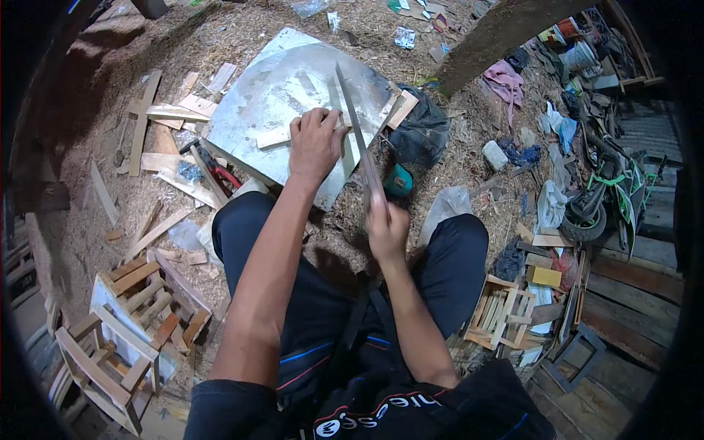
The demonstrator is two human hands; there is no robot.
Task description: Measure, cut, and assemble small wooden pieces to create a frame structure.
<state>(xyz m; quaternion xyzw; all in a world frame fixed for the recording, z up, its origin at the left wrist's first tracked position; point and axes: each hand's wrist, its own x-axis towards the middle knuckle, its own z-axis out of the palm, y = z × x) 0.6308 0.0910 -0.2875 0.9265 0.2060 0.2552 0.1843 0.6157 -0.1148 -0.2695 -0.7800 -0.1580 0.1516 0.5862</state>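
My left hand point(315, 147) is closed over a short pale wooden strip point(273, 138) and presses it on a low grey work surface point(253, 99). The strip's left end sticks out past the hand, and its middle is hidden under the fingers. Just right of that hand, a handsaw point(356, 121) has its long narrow blade pointing away from me, across the strip's right end. My right hand point(389, 231) is wrapped round the saw's handle, low between my knees. Whether the teeth have cut into the wood cannot be made out.
Wood offcuts point(176, 114) and red-handled pliers point(227, 172) lie left of the work surface. A black plastic bag point(419, 128) and a teal object point(399, 180) are at its right. Small wooden frames point(110, 367) stand lower left; a crate of slats point(502, 315) stands lower right. A post point(499, 40) leans beyond.
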